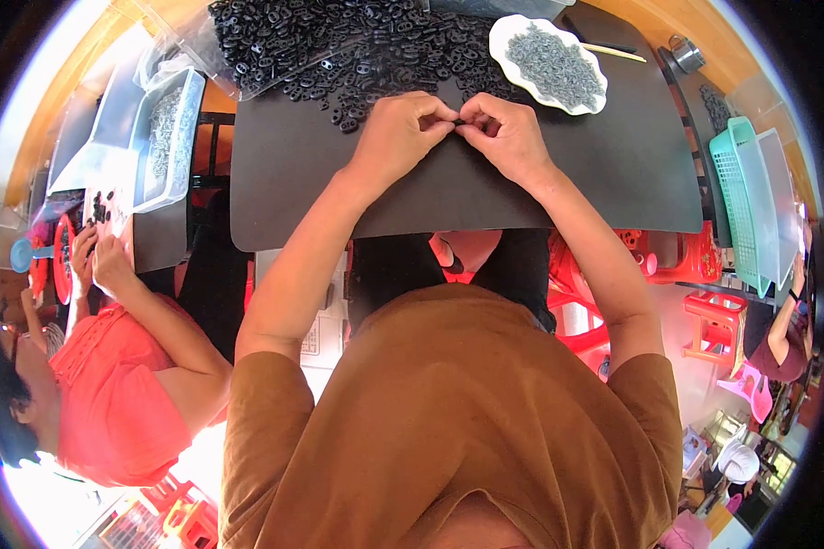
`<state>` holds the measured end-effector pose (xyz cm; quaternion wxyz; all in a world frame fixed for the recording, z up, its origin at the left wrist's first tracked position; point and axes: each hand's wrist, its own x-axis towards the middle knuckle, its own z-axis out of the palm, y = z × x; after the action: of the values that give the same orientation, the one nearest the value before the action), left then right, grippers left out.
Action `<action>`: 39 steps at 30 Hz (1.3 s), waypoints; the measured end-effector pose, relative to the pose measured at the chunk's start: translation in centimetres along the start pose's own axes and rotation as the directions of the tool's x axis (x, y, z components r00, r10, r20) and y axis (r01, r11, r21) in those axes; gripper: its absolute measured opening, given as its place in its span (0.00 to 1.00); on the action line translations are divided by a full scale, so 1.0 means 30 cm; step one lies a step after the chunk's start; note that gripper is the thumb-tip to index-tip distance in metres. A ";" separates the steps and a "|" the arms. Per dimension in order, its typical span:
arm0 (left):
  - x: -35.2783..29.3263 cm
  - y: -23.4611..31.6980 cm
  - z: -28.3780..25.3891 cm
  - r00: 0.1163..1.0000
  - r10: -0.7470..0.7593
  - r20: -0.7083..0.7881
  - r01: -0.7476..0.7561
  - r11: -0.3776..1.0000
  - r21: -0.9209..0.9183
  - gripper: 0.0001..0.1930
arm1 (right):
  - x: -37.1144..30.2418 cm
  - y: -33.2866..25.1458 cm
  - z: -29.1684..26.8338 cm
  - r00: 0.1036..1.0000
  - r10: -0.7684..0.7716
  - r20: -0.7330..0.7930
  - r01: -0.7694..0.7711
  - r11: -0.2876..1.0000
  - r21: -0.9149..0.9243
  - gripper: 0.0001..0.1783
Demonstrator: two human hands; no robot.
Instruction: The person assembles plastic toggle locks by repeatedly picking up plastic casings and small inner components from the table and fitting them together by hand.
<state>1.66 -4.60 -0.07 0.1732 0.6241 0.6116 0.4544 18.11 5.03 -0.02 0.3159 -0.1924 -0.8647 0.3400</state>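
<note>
Dark matting (558,183) covers the worktable, with a heap of black plastic pieces (339,46) at its far edge and a white dish of grey metal bits (549,64) beside it. Left hand (398,137) and right hand (508,137) meet fingertip to fingertip, both pinched closed on one small black piece (460,122) just above the mat, near the heap.

A green basket (740,197) at right, red stools (714,325) below, a neighbour in an orange shirt (110,393)

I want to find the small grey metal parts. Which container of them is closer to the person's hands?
The white scalloped dish, just beyond the right hand. The other, a clear plastic tray, sits far to the left, off the black mat.
</note>
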 end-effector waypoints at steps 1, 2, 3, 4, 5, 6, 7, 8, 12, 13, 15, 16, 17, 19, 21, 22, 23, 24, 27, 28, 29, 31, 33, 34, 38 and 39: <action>-0.003 0.000 -0.001 1.000 0.001 0.002 -0.001 1.000 0.000 0.06 | 0.000 -0.002 -0.001 1.000 0.002 0.008 -0.002 1.000 0.003 0.07; -0.008 -0.001 -0.002 1.000 0.000 -0.010 0.000 1.000 -0.006 0.06 | -0.002 0.001 0.000 1.000 0.004 0.006 -0.004 1.000 0.003 0.07; -0.011 -0.001 -0.001 1.000 -0.001 -0.022 0.001 1.000 -0.012 0.06 | -0.003 0.005 0.002 1.000 -0.001 0.016 0.001 1.000 0.008 0.07; -0.012 -0.003 0.000 1.000 -0.002 -0.020 0.002 1.000 -0.012 0.06 | -0.005 0.007 0.004 1.000 -0.006 0.027 0.006 1.000 0.014 0.07; -0.012 -0.005 0.000 1.000 -0.003 -0.012 0.003 1.000 -0.016 0.06 | -0.005 0.005 0.003 1.000 -0.005 0.028 0.005 1.000 0.015 0.07; -0.013 -0.007 0.000 1.000 -0.004 -0.004 0.004 1.000 -0.020 0.07 | -0.003 0.001 -0.002 0.999 0.021 0.047 -0.021 1.000 0.002 0.07; -0.014 -0.009 0.000 1.000 -0.007 -0.004 0.007 1.000 -0.021 0.07 | -0.002 -0.003 -0.004 0.997 0.048 0.067 -0.047 0.999 -0.011 0.08; -0.012 -0.007 0.001 1.000 0.003 -0.008 -0.003 1.000 -0.019 0.06 | -0.001 -0.006 -0.006 0.996 0.050 0.069 -0.050 0.999 -0.011 0.08; -0.012 -0.010 0.007 0.999 0.037 -0.006 -0.037 0.999 -0.007 0.07 | 0.000 -0.001 -0.003 0.998 0.035 0.058 -0.033 0.999 -0.036 0.07; -0.011 -0.012 0.006 0.999 0.033 -0.003 -0.033 0.999 -0.009 0.07 | -0.001 0.004 0.000 0.998 0.016 0.056 -0.014 0.999 -0.047 0.06; -0.008 -0.016 0.003 0.999 0.037 0.003 -0.037 0.999 0.007 0.06 | -0.001 -0.002 -0.002 0.998 0.015 0.055 -0.013 0.999 -0.040 0.06; -0.007 -0.017 0.003 1.000 0.031 0.006 -0.031 1.000 0.003 0.06 | 0.001 -0.005 -0.003 0.999 0.008 0.052 -0.006 0.999 -0.033 0.06; -0.005 -0.017 0.003 0.999 0.041 0.010 -0.041 0.999 0.005 0.06 | 0.002 -0.003 -0.004 0.998 0.015 0.055 -0.013 0.999 -0.031 0.06; 0.000 -0.019 0.003 0.999 0.045 0.018 -0.045 0.999 0.003 0.06 | 0.003 0.002 -0.004 0.998 0.020 0.055 -0.019 1.000 -0.024 0.05; 0.003 -0.021 0.002 0.998 0.067 0.021 -0.067 0.998 0.006 0.06 | 0.005 0.004 -0.005 0.999 0.016 0.047 -0.014 0.999 -0.033 0.05; 0.005 -0.024 0.002 0.998 0.061 0.024 -0.061 0.998 0.002 0.06 | 0.003 0.008 -0.003 0.999 0.003 0.035 -0.002 0.999 -0.043 0.05; 0.010 -0.027 -0.001 0.997 0.076 0.032 -0.076 0.997 0.018 0.06 | 0.003 0.012 -0.001 0.999 0.007 0.037 -0.005 0.999 -0.042 0.05; 0.013 -0.028 -0.001 0.995 0.091 0.040 -0.092 0.995 0.035 0.06 | 0.002 0.016 0.002 1.000 -0.012 0.023 0.013 0.999 -0.048 0.05; 0.012 -0.031 0.004 0.995 0.095 0.038 -0.096 0.995 0.016 0.05 | 0.002 0.015 0.004 0.999 -0.053 0.010 0.053 0.996 -0.078 0.05; 0.015 -0.032 0.001 0.994 0.099 0.036 -0.100 0.995 0.017 0.05 | 0.004 0.014 0.003 0.997 -0.073 0.011 0.074 0.992 -0.100 0.05; 0.013 -0.033 0.001 0.993 0.104 0.056 -0.106 0.993 0.042 0.05 | 0.002 0.015 0.004 0.997 -0.075 0.011 0.076 0.992 -0.101 0.05; 0.013 -0.033 -0.001 0.991 0.112 0.072 -0.117 0.991 0.069 0.05 | 0.002 0.021 0.008 0.991 -0.136 0.004 0.135 0.978 -0.156 0.05; 0.014 -0.035 -0.002 0.993 0.104 0.060 -0.107 0.993 0.047 0.06 | 0.003 0.024 0.013 0.994 -0.106 0.006 0.106 0.986 -0.128 0.05; 0.007 -0.037 -0.001 0.993 0.108 0.054 -0.111 0.993 0.051 0.06 | 0.005 0.022 0.012 0.997 -0.071 0.011 0.072 0.993 -0.097 0.04; -0.001 -0.015 0.002 0.996 0.079 -0.032 -0.080 0.997 -0.003 0.07 | 0.041 0.030 -0.040 0.972 0.162 0.169 -0.165 0.986 0.003 0.05; -0.001 -0.001 0.002 0.998 0.037 -0.057 -0.040 0.998 -0.055 0.08 | 0.062 0.058 -0.064 0.964 0.171 0.205 -0.200 0.971 0.128 0.06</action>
<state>1.70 -4.59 -0.13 0.1648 0.6176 0.5911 0.4920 18.25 8.16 0.60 0.2109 -0.2152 -0.8417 0.4480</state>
